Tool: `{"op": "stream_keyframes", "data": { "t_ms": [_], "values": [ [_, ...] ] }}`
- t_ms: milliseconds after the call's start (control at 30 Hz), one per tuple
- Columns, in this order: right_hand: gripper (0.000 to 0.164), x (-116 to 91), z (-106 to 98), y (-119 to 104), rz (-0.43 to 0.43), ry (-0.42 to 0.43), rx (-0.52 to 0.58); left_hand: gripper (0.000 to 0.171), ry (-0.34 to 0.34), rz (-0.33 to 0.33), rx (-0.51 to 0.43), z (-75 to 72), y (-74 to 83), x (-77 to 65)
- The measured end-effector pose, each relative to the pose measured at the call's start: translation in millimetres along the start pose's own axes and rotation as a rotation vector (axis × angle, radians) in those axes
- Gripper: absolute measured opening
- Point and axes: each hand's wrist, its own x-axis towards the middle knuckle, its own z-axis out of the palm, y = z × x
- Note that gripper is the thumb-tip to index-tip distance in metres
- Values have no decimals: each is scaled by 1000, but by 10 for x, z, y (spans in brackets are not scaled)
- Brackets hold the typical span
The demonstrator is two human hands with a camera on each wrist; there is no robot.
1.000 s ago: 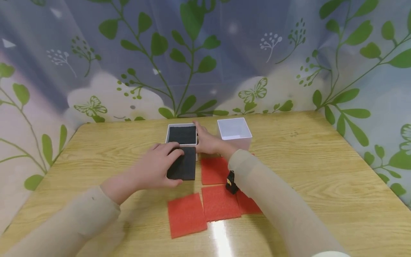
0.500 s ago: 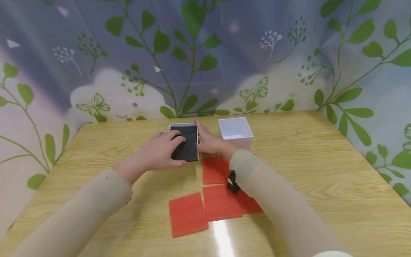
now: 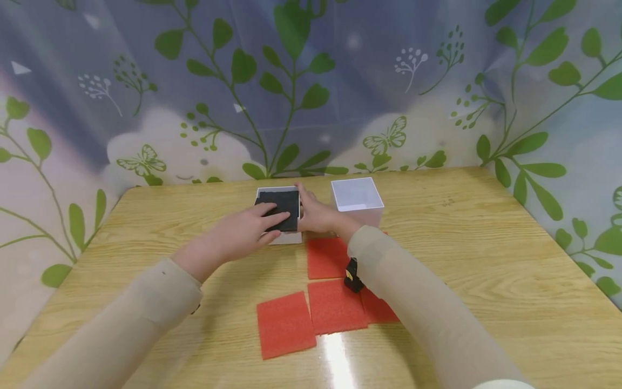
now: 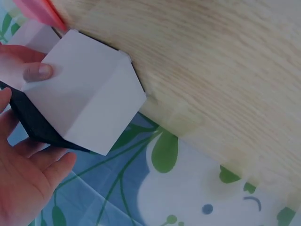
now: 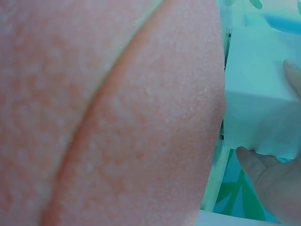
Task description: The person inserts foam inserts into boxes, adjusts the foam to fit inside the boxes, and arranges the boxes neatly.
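Observation:
A white box (image 3: 288, 238) stands toward the back of the table, with a square black foam-like sheet (image 3: 286, 201) lying at its opening. The sheet's near edge sits short of the box's front rim. My left hand (image 3: 245, 229) lies over the sheet, fingers spread and fairly straight on its top. In the left wrist view the dark sheet (image 4: 35, 120) shows tilted at the box's opening, with the fingertips along it. My right hand (image 3: 318, 215) holds the box by its right side, and its thumb (image 4: 40, 71) presses the box wall in the left wrist view.
A second, open white box (image 3: 357, 217) stands right of my right hand. Several red square sheets lie on the wooden table, one (image 3: 286, 325) nearest me, another (image 3: 336, 307) beside it, partly under my right forearm. A leaf-patterned curtain (image 3: 311, 81) hangs behind the table.
My left hand has carried the black sheet away from me, from in front of the box onto its opening, and its fingers have straightened on top. My right hand stays on the box.

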Motion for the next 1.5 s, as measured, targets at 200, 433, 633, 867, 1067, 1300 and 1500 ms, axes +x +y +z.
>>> {"op": "stream_keyframes", "data": {
  "t_ms": [200,433,633,867,1067,1300,1500],
  "values": [
    [109,5,8,11,-6,4,-1,46,44,-2,6,74,1,5],
    [108,40,25,43,-25,23,-23,42,158,-12,35,147,37,36],
    [109,36,13,38,-6,19,7,42,235,-39,37,209,81,76],
    [112,30,26,43,22,12,7,43,250,-41,72,244,106,92],
    [111,2,16,26,22,12,8,41,272,-40,58,266,97,117],
    [110,-6,14,11,16,4,9,41,267,-65,22,287,53,157],
    [112,-9,10,2,40,-14,9,42,238,-69,35,287,20,187]
  ]
}}
